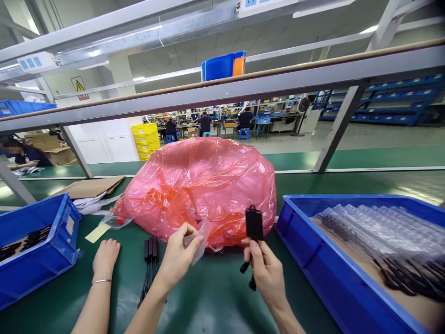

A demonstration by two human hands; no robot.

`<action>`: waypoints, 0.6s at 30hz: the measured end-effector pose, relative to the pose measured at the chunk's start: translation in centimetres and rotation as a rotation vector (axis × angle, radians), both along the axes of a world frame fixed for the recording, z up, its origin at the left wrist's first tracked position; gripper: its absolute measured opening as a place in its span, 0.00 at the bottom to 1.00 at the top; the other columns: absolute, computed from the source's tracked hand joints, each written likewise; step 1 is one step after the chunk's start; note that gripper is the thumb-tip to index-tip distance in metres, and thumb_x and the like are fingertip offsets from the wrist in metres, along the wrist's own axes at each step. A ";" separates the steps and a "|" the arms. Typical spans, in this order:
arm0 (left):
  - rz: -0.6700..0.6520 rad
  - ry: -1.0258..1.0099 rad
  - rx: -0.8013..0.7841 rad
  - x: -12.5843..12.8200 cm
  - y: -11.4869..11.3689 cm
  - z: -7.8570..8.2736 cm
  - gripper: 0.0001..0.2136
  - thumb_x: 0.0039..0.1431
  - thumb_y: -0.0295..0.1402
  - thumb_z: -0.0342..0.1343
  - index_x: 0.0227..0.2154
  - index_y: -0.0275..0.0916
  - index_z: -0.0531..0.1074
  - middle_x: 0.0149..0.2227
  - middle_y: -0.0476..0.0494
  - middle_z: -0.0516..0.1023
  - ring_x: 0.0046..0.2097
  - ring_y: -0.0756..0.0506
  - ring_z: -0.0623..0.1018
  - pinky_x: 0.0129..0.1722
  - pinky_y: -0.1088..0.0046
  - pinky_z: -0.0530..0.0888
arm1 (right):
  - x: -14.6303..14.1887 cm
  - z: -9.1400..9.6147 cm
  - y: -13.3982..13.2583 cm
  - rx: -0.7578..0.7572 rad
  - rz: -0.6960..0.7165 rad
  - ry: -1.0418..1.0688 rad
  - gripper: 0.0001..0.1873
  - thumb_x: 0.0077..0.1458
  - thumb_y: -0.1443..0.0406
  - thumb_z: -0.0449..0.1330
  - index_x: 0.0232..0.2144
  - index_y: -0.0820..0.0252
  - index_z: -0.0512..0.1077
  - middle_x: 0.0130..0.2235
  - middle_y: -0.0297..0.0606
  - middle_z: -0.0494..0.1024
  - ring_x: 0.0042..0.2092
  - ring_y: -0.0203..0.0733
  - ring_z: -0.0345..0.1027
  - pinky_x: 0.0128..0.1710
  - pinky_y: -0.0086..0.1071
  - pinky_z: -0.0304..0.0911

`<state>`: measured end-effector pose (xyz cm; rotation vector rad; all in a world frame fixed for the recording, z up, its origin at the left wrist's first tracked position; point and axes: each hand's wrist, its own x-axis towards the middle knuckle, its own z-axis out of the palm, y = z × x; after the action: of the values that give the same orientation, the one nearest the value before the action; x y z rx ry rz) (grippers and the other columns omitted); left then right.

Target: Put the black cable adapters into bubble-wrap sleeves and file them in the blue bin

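Observation:
My left hand (pixel 181 254) pinches a small clear plastic bag (pixel 200 243) in front of the big pink bag. My right hand (pixel 266 269) grips a small black box-shaped device (pixel 254 224) with a loop at its top, held upright between thumb and fingers. Black cable ends (pixel 252 281) hang below that hand. Several similar black devices with cables (pixel 150 250) lie on the green table left of my left wrist. The pink plastic bag (pixel 208 176), bulky and shiny, stands just behind both hands; its contents cannot be made out.
Another person's hand (pixel 106 260) with a bracelet rests at left. A blue bin (pixel 302 250) of clear-bagged devices stands right; another blue bin (pixel 66 232) holds black parts at left. Cardboard (pixel 92 186) and a yellow slip (pixel 97 233) lie nearby. A shelf beam (pixel 222 93) crosses above.

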<state>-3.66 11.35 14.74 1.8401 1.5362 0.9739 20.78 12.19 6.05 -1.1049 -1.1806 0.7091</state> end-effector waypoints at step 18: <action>-0.011 -0.012 -0.006 -13.0 -1.5 -3.4 0.13 0.65 0.42 0.57 0.47 0.40 0.73 0.49 0.41 0.76 0.48 0.43 0.77 0.48 0.60 0.75 | 3.1 -0.5 -11.3 -0.323 0.219 -0.059 0.28 0.64 0.42 0.50 0.39 0.57 0.76 0.21 0.29 0.67 0.24 0.38 0.61 0.28 0.32 0.60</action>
<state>-16.63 9.82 11.38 1.8329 1.5189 0.9726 23.89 0.92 5.56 -1.2808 -1.2797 1.0707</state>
